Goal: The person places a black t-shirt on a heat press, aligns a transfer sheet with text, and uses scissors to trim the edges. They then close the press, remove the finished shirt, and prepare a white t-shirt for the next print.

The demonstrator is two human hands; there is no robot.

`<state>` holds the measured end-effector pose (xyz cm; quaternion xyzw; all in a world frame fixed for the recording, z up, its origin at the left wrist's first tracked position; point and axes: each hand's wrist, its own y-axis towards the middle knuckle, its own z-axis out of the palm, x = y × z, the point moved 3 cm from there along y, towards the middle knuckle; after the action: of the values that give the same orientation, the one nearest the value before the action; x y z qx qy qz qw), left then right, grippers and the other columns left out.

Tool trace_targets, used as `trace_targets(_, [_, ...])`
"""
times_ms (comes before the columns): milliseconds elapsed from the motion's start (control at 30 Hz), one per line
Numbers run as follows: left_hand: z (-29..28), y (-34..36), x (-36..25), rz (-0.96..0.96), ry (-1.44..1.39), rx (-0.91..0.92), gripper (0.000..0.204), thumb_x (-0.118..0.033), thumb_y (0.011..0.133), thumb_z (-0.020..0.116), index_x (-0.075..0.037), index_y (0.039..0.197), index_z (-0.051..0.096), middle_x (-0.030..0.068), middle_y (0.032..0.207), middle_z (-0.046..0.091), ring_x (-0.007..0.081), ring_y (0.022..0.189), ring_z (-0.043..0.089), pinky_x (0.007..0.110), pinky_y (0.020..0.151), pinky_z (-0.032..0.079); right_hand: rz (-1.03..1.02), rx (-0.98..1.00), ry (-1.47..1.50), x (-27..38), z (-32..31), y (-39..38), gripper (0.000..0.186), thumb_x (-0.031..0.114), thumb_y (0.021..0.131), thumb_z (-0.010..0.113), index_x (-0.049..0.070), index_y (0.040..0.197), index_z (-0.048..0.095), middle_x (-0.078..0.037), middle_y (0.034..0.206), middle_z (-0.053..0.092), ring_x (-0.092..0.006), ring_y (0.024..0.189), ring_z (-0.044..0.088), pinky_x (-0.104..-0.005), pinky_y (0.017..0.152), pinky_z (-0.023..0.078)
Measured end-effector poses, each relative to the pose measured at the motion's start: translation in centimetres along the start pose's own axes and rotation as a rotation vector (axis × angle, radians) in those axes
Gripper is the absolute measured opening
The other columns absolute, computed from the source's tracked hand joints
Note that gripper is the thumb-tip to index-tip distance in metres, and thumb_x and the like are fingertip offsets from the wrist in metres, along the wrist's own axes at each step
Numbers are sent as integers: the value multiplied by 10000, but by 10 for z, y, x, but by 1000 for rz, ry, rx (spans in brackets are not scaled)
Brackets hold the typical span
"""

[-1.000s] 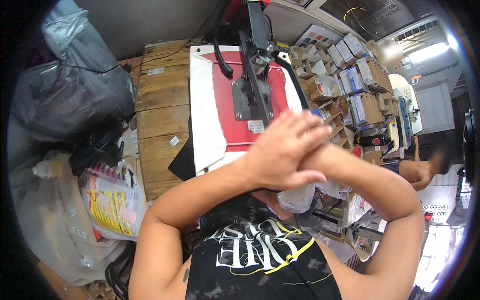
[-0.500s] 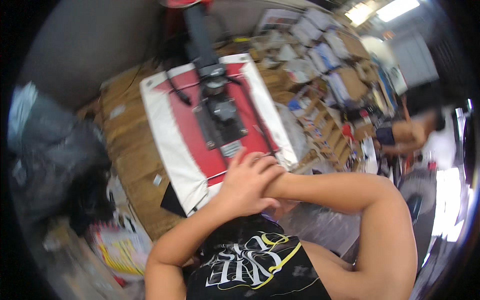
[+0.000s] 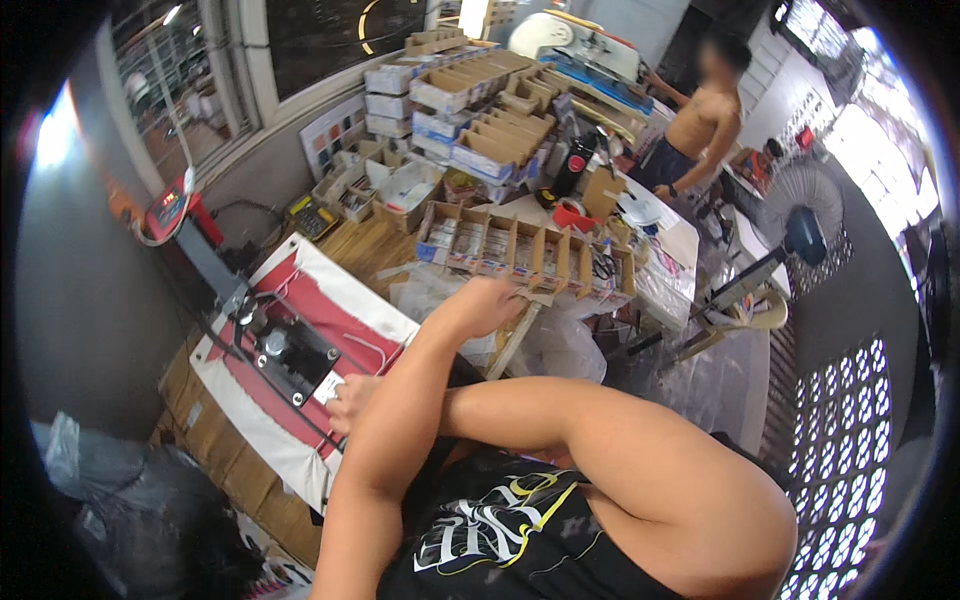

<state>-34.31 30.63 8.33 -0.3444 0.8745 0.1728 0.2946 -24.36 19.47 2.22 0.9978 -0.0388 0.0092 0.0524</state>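
My arms are crossed in front of my black printed shirt. My left hand (image 3: 488, 305) reaches up to the near edge of a long cardboard divider tray (image 3: 520, 250), with its fingers curled down and hidden. My right hand (image 3: 350, 393) lies across to the left, at the edge of a heat press (image 3: 285, 355) with a red and white cloth (image 3: 330, 310) on its bed. My left forearm covers part of the right hand. I see nothing in either hand.
Stacked cardboard trays and boxes (image 3: 480, 130) crowd the bench behind. The press's red control box (image 3: 168, 210) stands far left. Another person (image 3: 700, 120) works at a far table, near a standing fan (image 3: 800, 225). Plastic bags (image 3: 130, 500) lie lower left.
The view has swung to the right. My hands were clasped together over the press; now they are apart, the left one up by the divider tray and the right one at the press.
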Motion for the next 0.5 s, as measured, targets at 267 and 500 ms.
trace_targets(267, [21,11,74,-279,16,169,513,-375,868,719,-24,1237,656,204,1086,714,368,1003,677,436,866,527,16,-429,-891,3,61,1,181,246,874,541,72,884,591,-121,846,582,-297,763,561,-410,688,433])
trace_targets(500, [9,-5,96,-451,41,141,549,-384,872,715,-36,1290,637,200,1106,709,342,1021,677,409,883,528,47,-520,20,2,82,2,264,226,928,559,64,1135,581,-115,1021,610,-280,908,586,-428,847,457])
